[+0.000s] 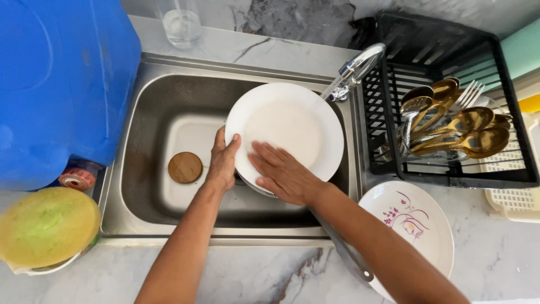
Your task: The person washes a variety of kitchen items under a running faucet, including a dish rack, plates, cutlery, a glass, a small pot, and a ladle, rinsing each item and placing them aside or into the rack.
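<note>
I am gripping the round white ceramic plate at its eight o'clock rim with my left hand, while my right hand is pressing spread, flat fingers on its face over the steel sink.

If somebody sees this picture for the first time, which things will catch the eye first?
First, the white plate over the steel sink: the left hand grips its edge and the right hand lies flat on its face. Next, the big blue container at far left, and the golden spoons in the black rack at right.
</note>
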